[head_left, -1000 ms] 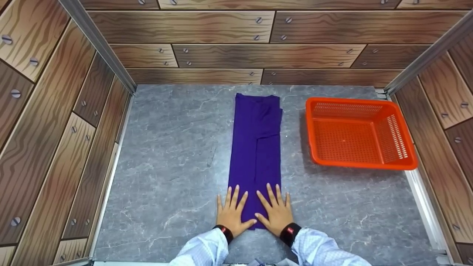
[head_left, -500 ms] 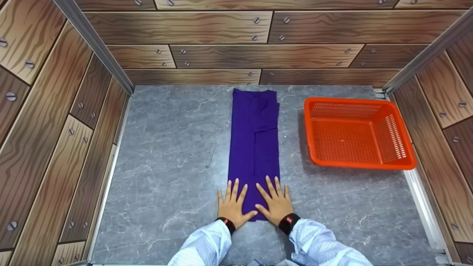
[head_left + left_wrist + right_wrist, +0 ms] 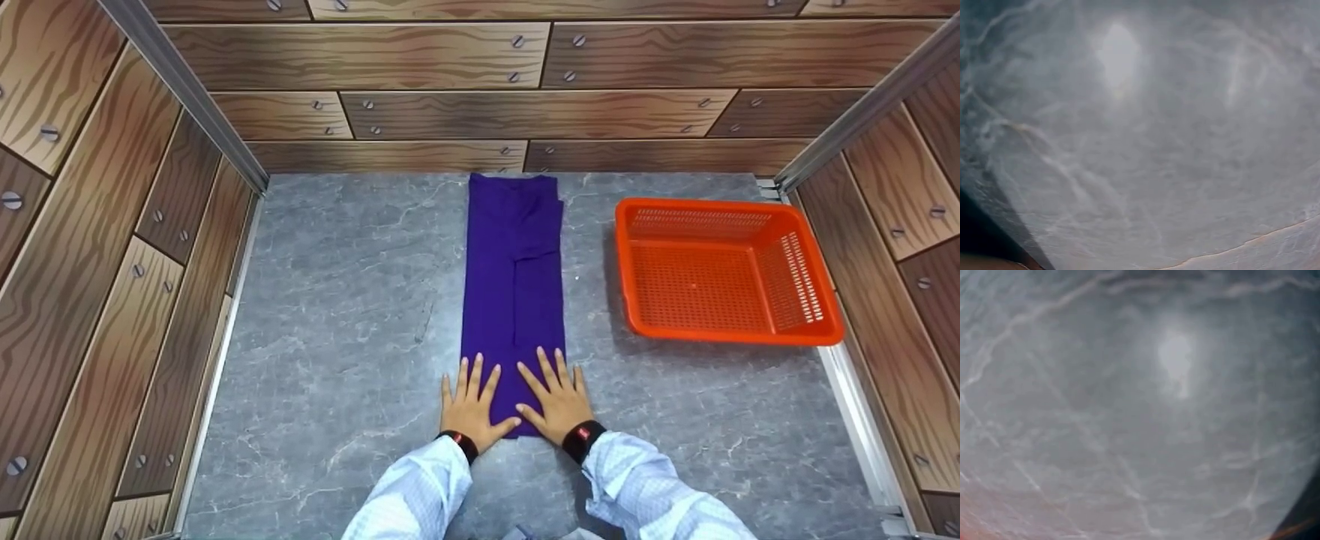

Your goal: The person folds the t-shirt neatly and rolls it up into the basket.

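Note:
A purple garment (image 3: 491, 292), folded into a long narrow strip, lies flat on the grey marbled surface in the head view. Its far end is close to the back wall, and a folded-over layer shows along its right half. My left hand (image 3: 470, 409) rests on the near end at the left edge, fingers spread and straight. Mirroring it at the right edge, my right hand (image 3: 559, 405) lies flat with its fingers spread too. Both thumbs point inward on the cloth, close together. The wrist views show mostly marbled surface, without the garment.
An orange-red perforated plastic basket (image 3: 694, 289) stands to the right of the garment. Wood-patterned panels (image 3: 442, 112) wall in the back and both sides, joined by metal corner posts (image 3: 191, 97). Grey marbled tabletop (image 3: 337, 337) stretches left of the cloth.
Both hands have slid forward, away from the body, and the garment has moved with them toward the back wall. The basket stays in place; the head view has shifted slightly.

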Motion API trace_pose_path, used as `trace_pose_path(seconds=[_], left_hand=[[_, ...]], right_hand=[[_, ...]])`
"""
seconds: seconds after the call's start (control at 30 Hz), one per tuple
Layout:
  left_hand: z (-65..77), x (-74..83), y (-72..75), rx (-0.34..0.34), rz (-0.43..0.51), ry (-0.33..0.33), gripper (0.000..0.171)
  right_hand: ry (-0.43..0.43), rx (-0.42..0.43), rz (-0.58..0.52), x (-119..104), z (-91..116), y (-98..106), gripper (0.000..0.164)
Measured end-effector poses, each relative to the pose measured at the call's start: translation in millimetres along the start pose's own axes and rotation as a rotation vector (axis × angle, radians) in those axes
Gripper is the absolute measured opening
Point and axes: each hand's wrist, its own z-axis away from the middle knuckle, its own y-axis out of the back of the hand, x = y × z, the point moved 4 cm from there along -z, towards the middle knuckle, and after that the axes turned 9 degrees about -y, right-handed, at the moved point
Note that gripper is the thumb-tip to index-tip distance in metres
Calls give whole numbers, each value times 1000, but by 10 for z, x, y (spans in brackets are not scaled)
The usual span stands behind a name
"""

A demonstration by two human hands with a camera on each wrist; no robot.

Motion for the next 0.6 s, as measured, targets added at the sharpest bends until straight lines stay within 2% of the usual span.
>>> trace_pose_path(seconds=[0.13, 0.23, 0.3, 0.37, 0.47, 0.6], left_hand=[[-4, -12, -14, 21, 8, -5, 94], [-15, -22, 10, -8, 20, -6, 94], [-19, -30, 53, -26, 46, 0, 89], [-28, -38, 139, -15, 90, 14, 80], [-31, -75, 284, 64, 203, 79, 60], [12, -153, 422, 235, 401, 202, 39]], right_hand=[[-31, -50, 3, -5, -9, -2, 69], [-60, -93, -13, -24, -39, 21, 68], [-80, -101, -62, -51, -66, 66, 66], [-114, -84, -156, -73, -99, 135, 62], [-213, -11, -354, -76, -141, 262, 53], [-423, 92, -625, 31, -156, 400, 44]])
